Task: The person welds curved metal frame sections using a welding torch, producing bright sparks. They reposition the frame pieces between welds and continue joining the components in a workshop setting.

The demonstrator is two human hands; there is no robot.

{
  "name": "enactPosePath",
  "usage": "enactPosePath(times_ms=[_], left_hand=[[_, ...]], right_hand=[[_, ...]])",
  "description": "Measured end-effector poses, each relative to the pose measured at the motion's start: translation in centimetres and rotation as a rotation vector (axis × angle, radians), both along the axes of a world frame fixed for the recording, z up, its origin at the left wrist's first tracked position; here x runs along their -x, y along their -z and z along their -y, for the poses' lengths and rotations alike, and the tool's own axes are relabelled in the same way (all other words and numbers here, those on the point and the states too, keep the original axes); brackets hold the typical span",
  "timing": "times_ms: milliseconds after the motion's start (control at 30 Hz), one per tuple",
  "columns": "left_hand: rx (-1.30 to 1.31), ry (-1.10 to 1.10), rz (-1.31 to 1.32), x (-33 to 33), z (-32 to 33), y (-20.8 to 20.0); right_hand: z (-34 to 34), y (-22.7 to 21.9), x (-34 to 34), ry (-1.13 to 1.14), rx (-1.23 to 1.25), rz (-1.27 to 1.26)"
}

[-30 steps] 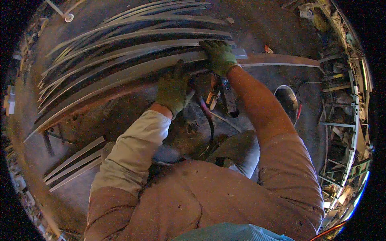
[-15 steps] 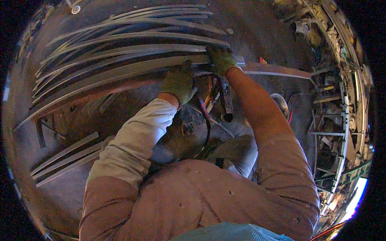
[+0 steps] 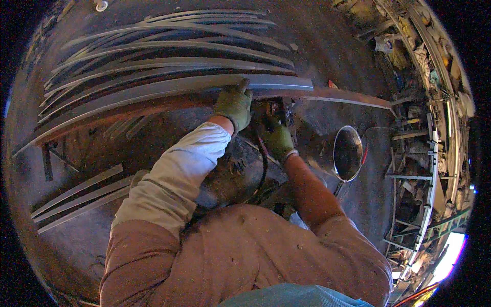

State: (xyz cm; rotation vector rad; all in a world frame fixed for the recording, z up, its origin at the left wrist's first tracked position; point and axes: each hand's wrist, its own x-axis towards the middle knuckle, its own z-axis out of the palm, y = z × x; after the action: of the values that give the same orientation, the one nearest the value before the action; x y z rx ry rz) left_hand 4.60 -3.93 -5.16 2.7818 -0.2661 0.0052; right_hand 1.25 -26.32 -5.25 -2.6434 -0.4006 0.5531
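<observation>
Beneath everything spreads the dark floor (image 3: 332, 46), with a fanned pile of long metal strips (image 3: 179, 62) on the far side of your work. Nearer you, the long rust-brown beam (image 3: 353, 96) crosses from left to right, and the wide grey strip (image 3: 179, 86) lies along it, its right end short of the beam's. A white-framed rack (image 3: 432, 171) stands at your right, three shorter strips (image 3: 81, 198) lie at lower left, and a round metal container (image 3: 335, 153) sits beyond your right arm. Your gloved left hand (image 3: 234, 106) is at the grey strip's near edge, fingers reaching onto it; whether they pinch it you cannot tell. Your gloved right hand (image 3: 279, 139) is below the beam, beside a dark fitting (image 3: 274, 107) and a black cable (image 3: 264, 169); its fingers are too shadowed to read. A small red piece (image 3: 331, 83) lies past the beam.
</observation>
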Motion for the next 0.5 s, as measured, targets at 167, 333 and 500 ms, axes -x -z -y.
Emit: enactPosePath(times_ms=[167,333,500], left_hand=[[-0.100,0.006,0.074,0.8,-2.4,-0.1],[-0.024,0.090,0.112,1.3,1.0,-2.5],[-0.094,0.071,0.128,1.8,-3.8,-1.6]], right_hand=[[-3.9,3.4,1.9,-0.012,0.289,-0.163],[6.6,16.4,-0.6,-0.387,0.320,0.032],[-0.8,7.6,0.5,-0.660,0.242,-0.031]])
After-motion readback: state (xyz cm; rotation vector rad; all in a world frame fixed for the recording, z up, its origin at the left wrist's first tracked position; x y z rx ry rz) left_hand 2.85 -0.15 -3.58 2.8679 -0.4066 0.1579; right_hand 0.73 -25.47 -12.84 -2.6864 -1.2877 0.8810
